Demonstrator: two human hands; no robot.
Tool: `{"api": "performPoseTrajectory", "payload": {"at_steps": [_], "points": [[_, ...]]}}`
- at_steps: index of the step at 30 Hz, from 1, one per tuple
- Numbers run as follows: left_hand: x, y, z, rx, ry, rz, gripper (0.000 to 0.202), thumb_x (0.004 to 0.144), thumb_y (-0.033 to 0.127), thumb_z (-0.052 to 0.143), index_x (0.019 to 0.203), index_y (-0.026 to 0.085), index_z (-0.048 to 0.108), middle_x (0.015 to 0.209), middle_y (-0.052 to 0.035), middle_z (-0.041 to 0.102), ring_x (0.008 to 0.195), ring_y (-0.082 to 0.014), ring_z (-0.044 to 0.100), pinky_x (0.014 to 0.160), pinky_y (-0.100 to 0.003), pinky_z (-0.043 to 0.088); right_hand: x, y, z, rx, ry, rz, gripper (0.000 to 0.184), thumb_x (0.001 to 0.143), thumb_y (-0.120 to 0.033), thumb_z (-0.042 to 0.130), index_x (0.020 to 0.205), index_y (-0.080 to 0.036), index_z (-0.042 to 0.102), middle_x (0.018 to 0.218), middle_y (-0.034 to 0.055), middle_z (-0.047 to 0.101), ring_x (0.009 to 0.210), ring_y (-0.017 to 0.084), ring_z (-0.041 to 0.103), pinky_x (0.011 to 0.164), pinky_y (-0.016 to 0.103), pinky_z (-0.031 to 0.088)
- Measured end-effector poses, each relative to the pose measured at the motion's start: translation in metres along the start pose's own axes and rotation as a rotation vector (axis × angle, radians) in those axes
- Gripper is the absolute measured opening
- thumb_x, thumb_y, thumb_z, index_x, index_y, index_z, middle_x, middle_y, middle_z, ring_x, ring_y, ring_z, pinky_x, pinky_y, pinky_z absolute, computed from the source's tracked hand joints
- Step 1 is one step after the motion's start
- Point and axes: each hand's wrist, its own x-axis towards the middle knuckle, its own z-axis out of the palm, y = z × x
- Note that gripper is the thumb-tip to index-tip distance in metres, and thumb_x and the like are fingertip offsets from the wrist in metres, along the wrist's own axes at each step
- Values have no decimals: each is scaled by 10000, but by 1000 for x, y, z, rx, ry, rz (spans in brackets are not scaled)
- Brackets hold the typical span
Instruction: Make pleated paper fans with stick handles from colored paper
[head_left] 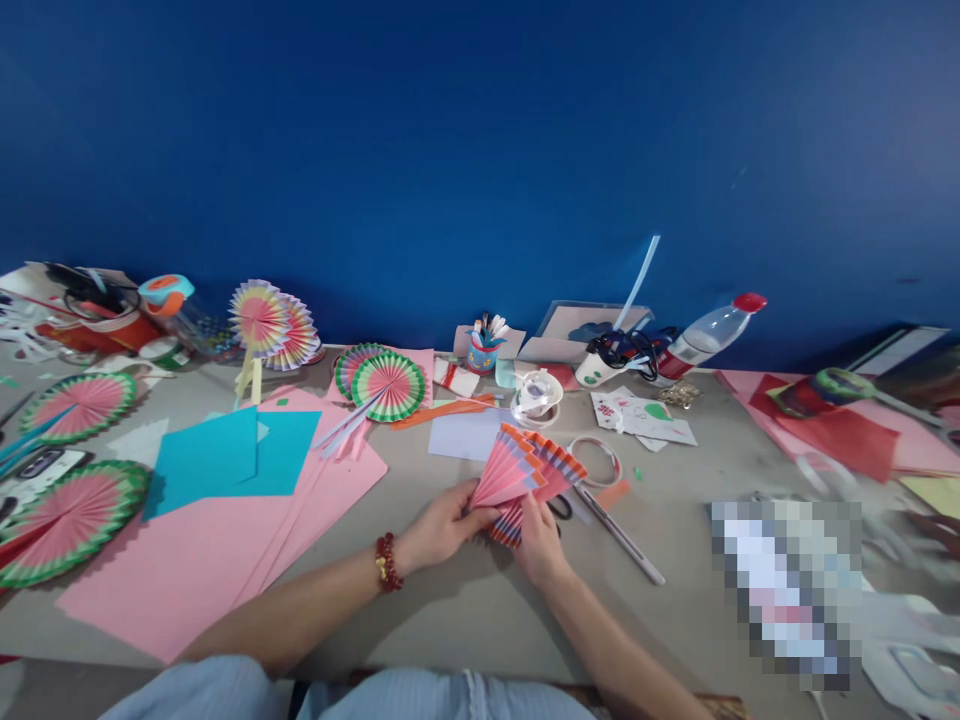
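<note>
A pleated paper fan [508,470], pink with orange and purple edging, is partly spread between my two hands above the table. My left hand [444,522], with a red bead bracelet [388,562] on its wrist, pinches the fan's left side. On its lower right side, my right hand [541,540] grips the folds with bent fingers. Scissors [560,507] lie just behind my right hand, partly hidden by it. Close by on the right are a silver utility knife [626,540] and a roll of tape [595,462].
Pink sheets [217,560] and blue-green paper [232,455] spread over the left side. Finished round fans [388,387] stand at the back and left. A bottle [709,338] leans by the blue wall. Another person's hand [934,530] shows at the right edge.
</note>
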Motion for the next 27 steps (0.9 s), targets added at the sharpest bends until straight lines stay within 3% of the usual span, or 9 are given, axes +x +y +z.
{"api": "performPoseTrajectory", "payload": {"at_steps": [6, 10, 16, 19, 22, 25, 27], "points": [[1, 0, 3, 28, -109, -14, 431, 906, 553, 536, 976, 133, 604, 756, 3, 558, 652, -122, 452, 602, -222, 376, -9, -5, 18, 161, 145, 100, 548, 724, -776, 601, 806, -239, 665, 719, 22, 735, 613, 214, 690, 545, 318, 581], [0, -3, 6, 120, -174, -29, 415, 898, 539, 550, 782, 143, 598, 640, 18, 537, 602, -121, 471, 578, -220, 368, -12, -5, 23, 171, 135, 161, 452, 700, -654, 715, 764, -212, 642, 634, -4, 704, 548, 182, 666, 483, 268, 544], [2, -9, 5, -73, 46, -18, 397, 874, 529, 584, 985, 149, 616, 716, -5, 629, 593, -141, 542, 575, -244, 432, -11, -7, 18, 157, 145, 145, 415, 614, -525, 842, 767, -199, 636, 571, -30, 671, 436, 156, 611, 439, 266, 520], [3, -7, -1, -60, 153, -27, 377, 876, 500, 598, 1028, 156, 596, 646, 30, 585, 518, -117, 488, 528, -232, 403, -7, -20, 19, 157, 211, 107, 399, 644, -515, 835, 808, -192, 666, 641, -12, 701, 515, 167, 644, 474, 270, 533], [4, -5, -9, -59, 253, 21, 337, 851, 456, 651, 1010, 167, 581, 700, 29, 591, 591, -117, 513, 580, -229, 410, -2, -34, 18, 200, 230, 121, 375, 700, -518, 801, 826, -191, 670, 669, -15, 679, 536, 148, 628, 471, 258, 528], [6, -8, -15, -149, 246, -1, 327, 864, 486, 613, 911, 170, 542, 664, 31, 563, 598, -126, 525, 572, -240, 411, 1, -40, 13, 249, 128, 103, 320, 763, -494, 762, 851, -202, 665, 632, -48, 598, 510, 110, 560, 499, 248, 535], [8, -11, -17, -194, 213, -13, 337, 893, 507, 548, 874, 172, 525, 679, 17, 571, 632, -141, 560, 593, -256, 431, 1, -39, 9, 288, 45, 92, 326, 804, -506, 717, 960, -224, 671, 638, -58, 569, 503, 101, 517, 518, 248, 536]]}}
